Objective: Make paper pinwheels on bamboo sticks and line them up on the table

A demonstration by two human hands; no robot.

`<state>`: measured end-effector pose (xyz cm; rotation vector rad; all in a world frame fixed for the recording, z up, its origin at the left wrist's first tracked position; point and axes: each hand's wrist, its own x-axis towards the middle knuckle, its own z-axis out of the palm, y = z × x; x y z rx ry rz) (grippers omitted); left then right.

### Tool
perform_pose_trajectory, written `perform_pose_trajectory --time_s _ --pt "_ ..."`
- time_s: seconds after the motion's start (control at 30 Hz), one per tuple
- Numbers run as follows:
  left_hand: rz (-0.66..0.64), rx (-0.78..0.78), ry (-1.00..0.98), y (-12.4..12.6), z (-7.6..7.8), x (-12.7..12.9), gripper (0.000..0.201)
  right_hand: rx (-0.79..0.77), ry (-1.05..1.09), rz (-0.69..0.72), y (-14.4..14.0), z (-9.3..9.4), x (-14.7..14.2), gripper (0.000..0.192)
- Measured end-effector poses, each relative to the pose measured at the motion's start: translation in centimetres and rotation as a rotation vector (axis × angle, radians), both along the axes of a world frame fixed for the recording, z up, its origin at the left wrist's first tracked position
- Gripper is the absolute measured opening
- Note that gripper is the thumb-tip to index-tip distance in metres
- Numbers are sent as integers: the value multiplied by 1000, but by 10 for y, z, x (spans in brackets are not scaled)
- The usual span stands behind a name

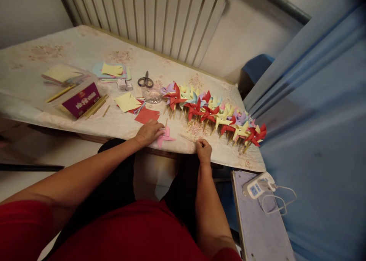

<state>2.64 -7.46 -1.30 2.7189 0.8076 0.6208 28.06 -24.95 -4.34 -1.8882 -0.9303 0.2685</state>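
Crowding the table from 12 to 3 o'clock of the hands: a row of finished pinwheels, sticks pointing toward the near edge. Scissors and a small clear dish at 12. Red paper square just beyond the left hand; yellow sheet and a clear box with purple label at 10. Left hand lies flat, fingers loosely curled, pressing the pink pinwheel at the near edge. Right hand is closed, pinching a thin wooden stick that runs toward 10, tip near the pink pinwheel.
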Motion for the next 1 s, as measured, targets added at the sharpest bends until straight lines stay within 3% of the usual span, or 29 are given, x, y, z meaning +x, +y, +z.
perform_pose_trajectory --time_s 0.13,0.23,0.43,0.73,0.87,1.0 --pt "-9 58 173 25 11 12 26 -13 5 -3 3 3 -1 23" --pt "-114 116 302 42 17 26 27 -25 5 -14 4 4 -1 24" --pt "-279 89 359 67 21 52 17 -40 15 -12 5 4 1 23" --pt "-398 140 417 80 15 64 18 -32 49 -7 7 4 2 22" --pt "-422 188 432 82 21 61 17 -20 63 -19 8 3 3 22" --pt "-466 244 306 81 35 51 13 2 82 -46 8 2 3 22"
